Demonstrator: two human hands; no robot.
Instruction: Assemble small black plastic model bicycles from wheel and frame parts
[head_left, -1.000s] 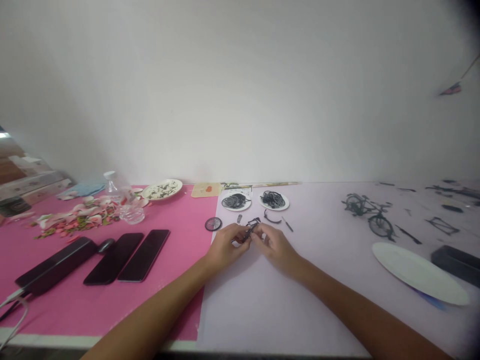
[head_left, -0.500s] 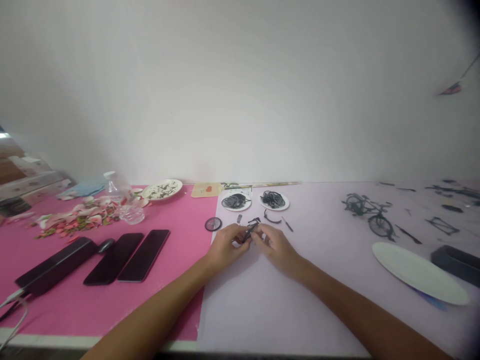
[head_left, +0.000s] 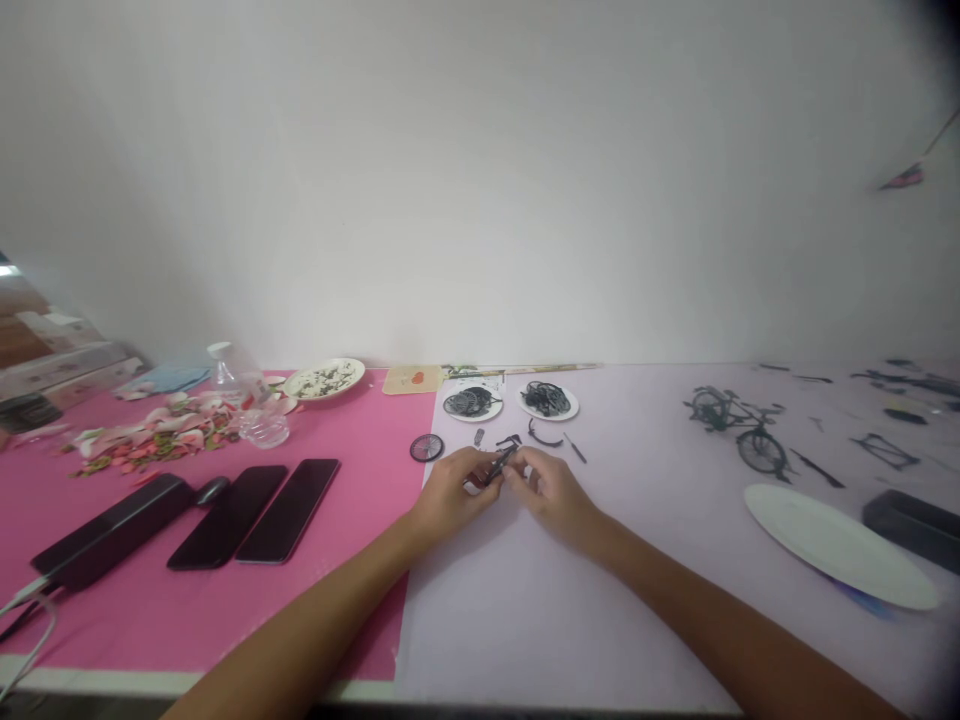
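Between my two hands is a small black part (head_left: 501, 464), held by the fingertips over the pale sheet. My left hand (head_left: 454, 492) has its fingers closed on the part's left side. From the right, my right hand (head_left: 553, 495) pinches the same part. Just beyond the fingers lie a small black piece (head_left: 479, 437), a curved black strip (head_left: 545, 436) and a thin dark rod (head_left: 575, 448). A black spoked wheel (head_left: 427, 447) rests to the left. Farther back are two white plates (head_left: 498, 411) (head_left: 574, 411) with dark wheels piled on them.
Two phones (head_left: 289, 511) (head_left: 229, 517), a black box (head_left: 112, 532) with a cable, a plastic bottle (head_left: 234, 378) and petals (head_left: 161, 430) are at left. At right are a model bicycle (head_left: 739, 425), a white oval plate (head_left: 840, 548) and dark parts (head_left: 885, 452). A wall stands behind.
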